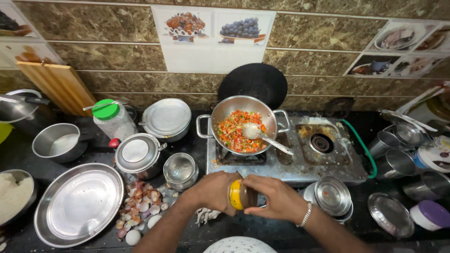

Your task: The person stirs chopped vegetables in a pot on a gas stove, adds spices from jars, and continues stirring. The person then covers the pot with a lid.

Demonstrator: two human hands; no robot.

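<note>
Together, left hand [213,191] and right hand [276,199] clasp a yellow jar [237,195].

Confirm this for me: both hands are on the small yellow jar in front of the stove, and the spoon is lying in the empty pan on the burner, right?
Not quite. In the head view the pan is not empty: it holds chopped orange, red and green vegetables, and the spoon rests in them. The left hand and right hand do hold the yellow jar.

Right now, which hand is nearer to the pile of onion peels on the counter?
Left. The left hand holds the small yellow jar just right of the onion peels; the right hand is on the jar's far side, farther away.
</note>
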